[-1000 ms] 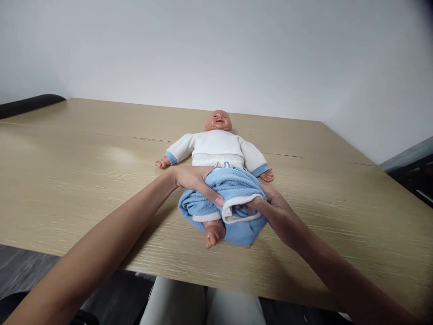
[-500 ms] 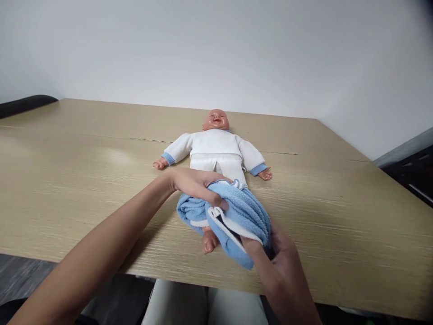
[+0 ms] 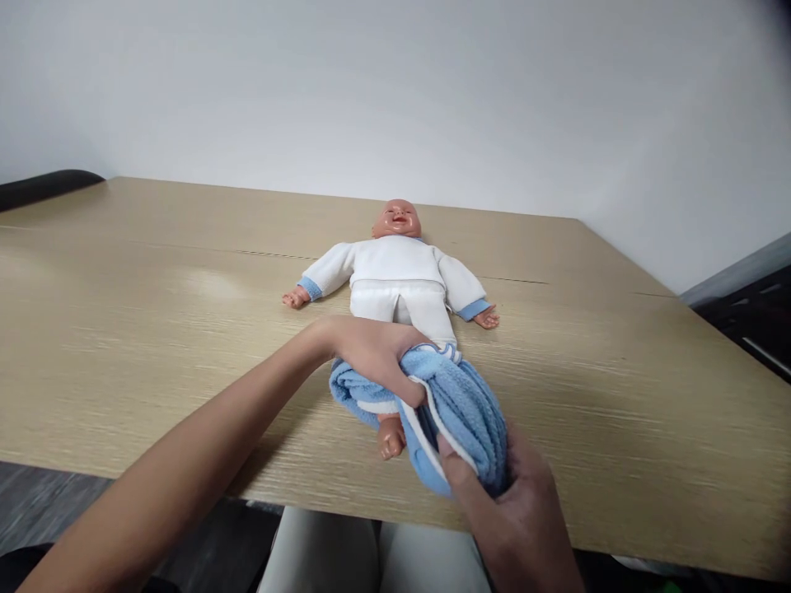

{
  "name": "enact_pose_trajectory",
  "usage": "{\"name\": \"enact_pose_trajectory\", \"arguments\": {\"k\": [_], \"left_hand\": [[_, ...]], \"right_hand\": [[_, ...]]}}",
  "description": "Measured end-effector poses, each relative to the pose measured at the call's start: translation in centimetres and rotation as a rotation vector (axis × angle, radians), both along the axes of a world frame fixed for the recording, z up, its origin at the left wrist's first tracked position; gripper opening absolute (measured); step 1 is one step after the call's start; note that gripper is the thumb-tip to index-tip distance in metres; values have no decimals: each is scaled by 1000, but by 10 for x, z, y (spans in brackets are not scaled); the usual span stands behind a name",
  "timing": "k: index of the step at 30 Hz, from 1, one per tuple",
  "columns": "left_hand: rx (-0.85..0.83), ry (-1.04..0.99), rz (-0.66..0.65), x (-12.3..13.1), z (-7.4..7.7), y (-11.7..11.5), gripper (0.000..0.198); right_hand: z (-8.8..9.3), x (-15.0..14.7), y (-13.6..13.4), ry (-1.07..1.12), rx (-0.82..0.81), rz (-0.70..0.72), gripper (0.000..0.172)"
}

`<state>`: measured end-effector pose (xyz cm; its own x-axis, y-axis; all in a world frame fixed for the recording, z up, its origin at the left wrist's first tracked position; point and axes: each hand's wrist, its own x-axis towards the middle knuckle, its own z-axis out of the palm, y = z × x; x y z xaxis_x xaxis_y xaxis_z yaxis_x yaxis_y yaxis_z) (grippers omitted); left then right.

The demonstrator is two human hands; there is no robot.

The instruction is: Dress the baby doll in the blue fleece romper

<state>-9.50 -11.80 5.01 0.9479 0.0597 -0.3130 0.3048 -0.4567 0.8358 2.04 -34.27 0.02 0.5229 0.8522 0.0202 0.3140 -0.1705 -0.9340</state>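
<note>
A baby doll (image 3: 399, 259) in a white top with blue cuffs and white trousers lies on its back, head away from me. Bunched round its lower legs is a blue terry garment (image 3: 473, 395) with white trim, perhaps trousers. My left hand (image 3: 383, 350) grips the upper edge of the garment, thumb on top. With its thumb inside the opening and its fingers behind the fabric, my right hand (image 3: 512, 494) holds the near right side. One bare doll foot (image 3: 391, 436) sticks out of the left part; the other foot is hidden in the cloth.
The doll rests on a light wooden table (image 3: 618, 395), whose near edge runs just in front of my lap (image 3: 376, 556). A pale wall (image 3: 395, 99) stands behind. Dark objects show at the far left (image 3: 49, 188) and right (image 3: 754, 317).
Both hands and the garment have shifted slightly right. The opening between my thumbs has changed shape, and my right thumb sits a little higher in it.
</note>
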Motion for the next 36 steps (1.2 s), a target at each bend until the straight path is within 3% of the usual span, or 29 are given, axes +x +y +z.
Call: {"name": "enact_pose_trajectory", "arguments": {"k": [4, 8, 11, 14, 18, 22, 26, 33, 36], "left_hand": [[103, -43, -28, 2, 3, -11, 27], [262, -83, 27, 3, 5, -28, 28], [374, -74, 64, 2, 3, -39, 33], [504, -89, 113, 0, -1, -48, 43], [620, -21, 198, -1, -2, -58, 42], [549, 38, 231, 0, 2, -60, 36], [393, 0, 286, -5, -2, -56, 38], [101, -125, 401, -20, -12, -54, 45], [23, -141, 449, -23, -13, -55, 48]], "right_hand": [[-11, -5, -12, -37, -23, -42, 39], [-39, 13, -24, -91, -35, -112, 51], [-54, 29, -28, -208, -40, -48, 43], [-55, 37, -29, -338, 24, -24, 31], [-49, 42, -26, -298, 23, 5, 37], [-43, 41, -21, -112, -11, 45, 43], [-36, 30, -16, 128, -29, -14, 45], [-41, 20, -16, 439, -25, -123, 44], [-40, 25, -11, 567, -39, -67, 45]]}}
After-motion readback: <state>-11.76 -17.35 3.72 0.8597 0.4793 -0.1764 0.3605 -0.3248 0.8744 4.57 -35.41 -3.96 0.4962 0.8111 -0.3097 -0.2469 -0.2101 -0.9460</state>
